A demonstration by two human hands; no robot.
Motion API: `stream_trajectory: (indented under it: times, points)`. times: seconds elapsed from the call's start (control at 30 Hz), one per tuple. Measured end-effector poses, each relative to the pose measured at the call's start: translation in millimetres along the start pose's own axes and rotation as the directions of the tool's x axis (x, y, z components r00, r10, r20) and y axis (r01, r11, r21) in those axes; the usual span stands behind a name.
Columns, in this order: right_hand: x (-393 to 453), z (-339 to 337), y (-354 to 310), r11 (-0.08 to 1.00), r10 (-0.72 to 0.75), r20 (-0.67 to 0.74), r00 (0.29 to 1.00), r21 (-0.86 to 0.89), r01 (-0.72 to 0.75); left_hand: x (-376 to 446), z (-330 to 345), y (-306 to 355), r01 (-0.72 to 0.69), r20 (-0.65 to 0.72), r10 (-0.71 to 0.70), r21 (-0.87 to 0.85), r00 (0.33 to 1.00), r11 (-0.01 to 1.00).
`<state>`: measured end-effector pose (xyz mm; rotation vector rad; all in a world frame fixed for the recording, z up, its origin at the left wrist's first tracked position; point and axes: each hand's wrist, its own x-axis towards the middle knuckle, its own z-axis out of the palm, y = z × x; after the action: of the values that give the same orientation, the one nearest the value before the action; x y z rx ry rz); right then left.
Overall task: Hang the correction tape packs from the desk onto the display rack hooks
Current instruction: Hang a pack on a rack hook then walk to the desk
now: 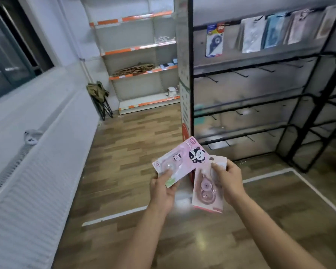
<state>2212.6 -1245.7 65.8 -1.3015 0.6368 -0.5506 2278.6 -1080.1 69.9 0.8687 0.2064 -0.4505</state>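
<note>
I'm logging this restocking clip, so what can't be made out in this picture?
- Hanging holes on the panda pack and the pink pack: head view, too blurred.
- Packs on the rack's top row: head view, motion blur hides their print.
- The desk: outside the frame.

We are in a shop. We see a black rack [260, 90] with rows of hooks [239, 73], and packs [264, 33] hang along its top bar. At the back stand white shelves [136, 55] with orange strips on their edges. The floor [136, 144] is brown wood.
</note>
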Motion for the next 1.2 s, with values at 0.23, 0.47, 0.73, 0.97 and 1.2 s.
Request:
stream_trajectory:
  times: [0.23, 0.47, 0.73, 0.97, 1.2]
  points:
    - [102.6, -58.4, -33.8, 0.997, -0.068, -0.189, 0.98, 0.027, 0.075, 88.1, 108.9, -53.6, 0.039, 0.19, -0.058, 0.101, 0.98, 0.994]
    - [214.5, -104.6, -87.9, 0.987, -0.154, -0.335, 0.929, -0.002, 0.163, 181.8, 231.8, -92.9, 0.106, 0.278, -0.147, 0.158, 0.949, 0.982]
    - [317.3, -177.9, -127.0, 0.971, -0.229, -0.488, 0.842, -0.051, 0.235, 246.7, 354.8, -137.0, 0.126, 0.426, -0.212, 0.221, 0.88, 0.967]
    - [413.7, -273.6, -174.2, 0.946, -0.305, -0.467, 0.83, -0.052, 0.319, 281.9, 472.8, -202.6, 0.095, 0.496, -0.194, 0.218, 0.846, 0.971]
    - [492.4, -359.1, -234.6, 0.931, -0.365, -0.379, 0.85, -0.155, 0.331, 297.9, 588.3, -255.9, 0.019, 0.461, -0.123, 0.224, 0.879, 0.974]
